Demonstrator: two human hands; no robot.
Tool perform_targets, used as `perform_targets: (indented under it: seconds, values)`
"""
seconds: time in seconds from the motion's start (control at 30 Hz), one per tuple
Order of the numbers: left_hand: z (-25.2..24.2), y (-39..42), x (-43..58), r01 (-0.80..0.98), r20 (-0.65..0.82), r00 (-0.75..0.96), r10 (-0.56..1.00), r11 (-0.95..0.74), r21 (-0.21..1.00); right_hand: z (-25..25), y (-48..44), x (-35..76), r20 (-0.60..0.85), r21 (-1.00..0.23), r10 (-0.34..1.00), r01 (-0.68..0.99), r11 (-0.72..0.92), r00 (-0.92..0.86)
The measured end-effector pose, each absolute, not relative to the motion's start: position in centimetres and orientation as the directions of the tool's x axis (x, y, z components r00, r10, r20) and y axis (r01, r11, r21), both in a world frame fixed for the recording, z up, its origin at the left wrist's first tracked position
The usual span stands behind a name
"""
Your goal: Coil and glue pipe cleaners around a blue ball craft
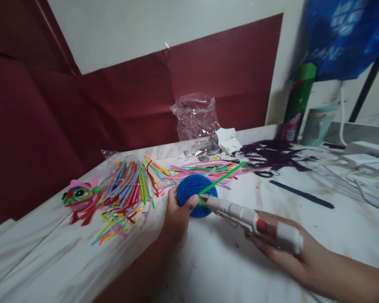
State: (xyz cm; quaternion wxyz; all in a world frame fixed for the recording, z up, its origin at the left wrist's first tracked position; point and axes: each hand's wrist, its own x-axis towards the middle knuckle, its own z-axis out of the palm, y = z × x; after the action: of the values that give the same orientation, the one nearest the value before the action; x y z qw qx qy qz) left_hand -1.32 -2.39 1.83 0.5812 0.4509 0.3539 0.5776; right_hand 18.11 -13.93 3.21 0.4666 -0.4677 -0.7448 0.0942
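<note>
My left hand [180,210] is closed around a blue round piece [189,188] whose surface looks wound in coils. Its thumb presses one end of a bright green pipe cleaner [225,177] against the face, while the other end sticks out to the upper right. In my right hand [276,246] is a white glue gun [240,215], with an orange-red light on its body. The gun's nozzle points left and reaches the blue piece beside my thumb. A small green patch shows there, partly hidden by the nozzle.
Colourful pipe cleaners [126,183] lie behind and left, near a colourful animal figure [81,200]. Scissors [265,173], dark purple strands [268,153] and a slim dark-blue item [301,193] lie right. Further right are a green cup [318,126] and white cables [350,179].
</note>
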Motion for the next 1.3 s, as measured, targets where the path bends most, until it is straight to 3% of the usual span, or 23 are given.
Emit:
perform_targets:
  seconds: [0.13, 0.8, 1.3]
  values:
    - [2.0, -2.4, -1.2, -0.358, 0.12, 0.075, 0.99, -0.085, 0.93, 4.1, -14.1, 18.1, 0.557, -0.586, 0.805, 0.592, 0.554, -0.202]
    - [2.0, -2.5, -1.1, -0.384, 0.104, 0.088, 0.991, -0.063, 0.921, 4.3, -14.4, 17.8, 0.597, -0.524, 0.771, 0.621, 0.583, -0.221]
    - [2.1, -2.6, -1.2, -0.393, 0.106, 0.097, 0.99, -0.06, 0.917, 4.3, -14.2, 17.9, 0.572, -0.578, 0.79, 0.575, 0.579, -0.22]
